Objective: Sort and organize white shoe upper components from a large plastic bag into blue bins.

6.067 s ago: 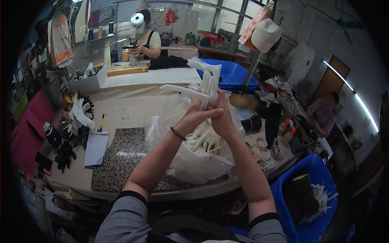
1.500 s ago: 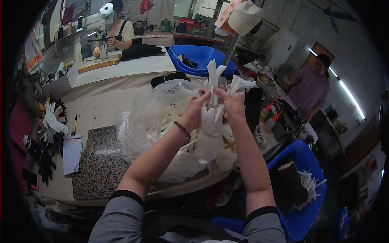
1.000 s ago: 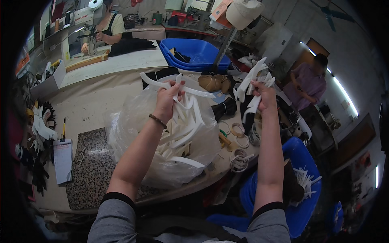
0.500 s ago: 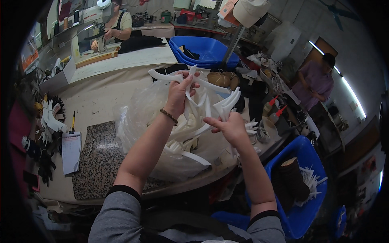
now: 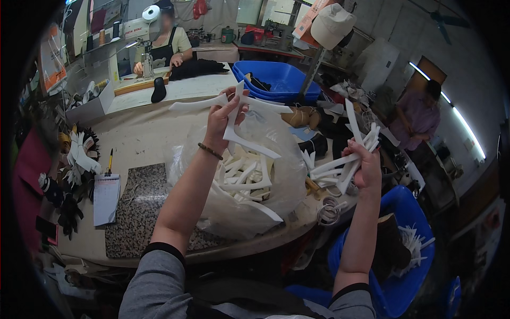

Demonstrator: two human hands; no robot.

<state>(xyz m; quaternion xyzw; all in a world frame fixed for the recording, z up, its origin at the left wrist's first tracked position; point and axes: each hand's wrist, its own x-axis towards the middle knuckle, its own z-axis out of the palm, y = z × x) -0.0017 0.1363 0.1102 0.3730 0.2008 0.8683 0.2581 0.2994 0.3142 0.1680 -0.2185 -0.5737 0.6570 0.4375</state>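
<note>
My left hand is raised over the table and grips a few white cut-out strips that fan out left and right. Below it stands a clear plastic bag holding several more white strips. My right hand is off to the right, past the table edge, closed on a bundle of white strips that stick up and to the left. A beaded bracelet circles my left wrist.
A speckled stone slab, a notepad and a pencil lie left on the table. A blue bin with white pieces stands lower right, another blue tub behind. One person sews at the back, another stands right.
My right hand has swung out to the right with its bundle of strips, away from the bag. My left hand stays raised with its strips over the bag.
</note>
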